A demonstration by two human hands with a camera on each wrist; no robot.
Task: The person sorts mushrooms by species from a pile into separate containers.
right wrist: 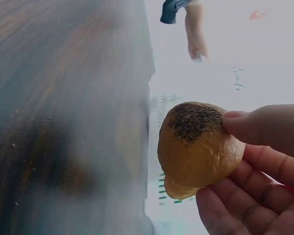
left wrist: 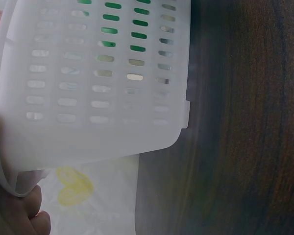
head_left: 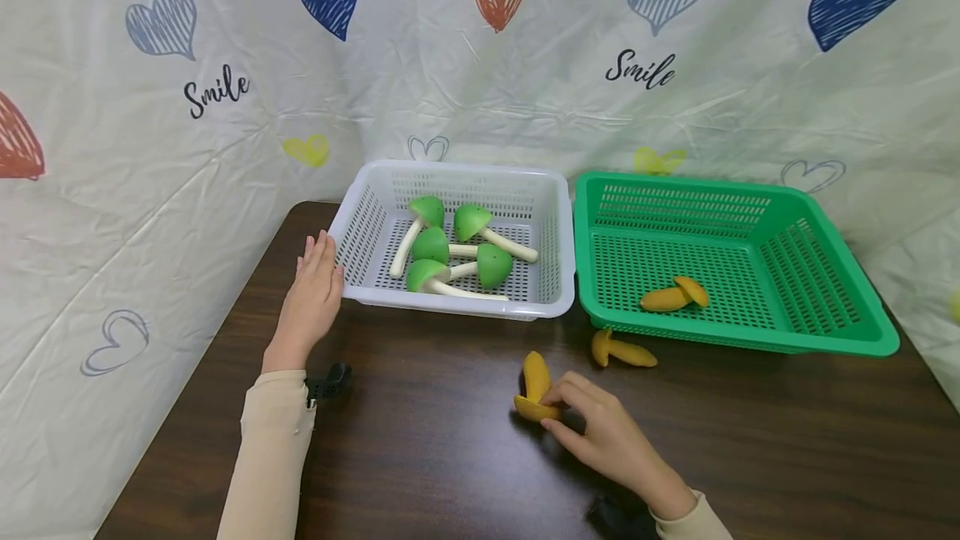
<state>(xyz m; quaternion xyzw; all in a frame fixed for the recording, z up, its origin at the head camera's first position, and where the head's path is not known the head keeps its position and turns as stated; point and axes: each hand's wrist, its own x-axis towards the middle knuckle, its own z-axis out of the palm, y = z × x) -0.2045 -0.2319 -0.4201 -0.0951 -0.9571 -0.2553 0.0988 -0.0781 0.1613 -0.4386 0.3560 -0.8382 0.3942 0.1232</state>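
My right hand (head_left: 611, 436) pinches a yellow-brown mushroom (head_left: 536, 382) by its cap between thumb and fingers, over the front of the table. In the right wrist view the mushroom's cap (right wrist: 196, 147) shows a dark speckled patch, and the stem is mostly hidden behind it. My left hand (head_left: 309, 294) rests with straight fingers against the left rim of the white basket (head_left: 450, 305). Several green-capped mushrooms (head_left: 495, 265) with white stems lie inside that basket. Another yellow-brown mushroom (head_left: 624, 351) lies on the table, just in front of the green basket (head_left: 720, 338).
One more yellow-brown mushroom (head_left: 667, 298) lies in the green basket, which stands right beside the white one. Behind both hangs a white cloth (head_left: 420, 73) printed with hearts. The dark wooden table (head_left: 420, 440) extends in front of the baskets.
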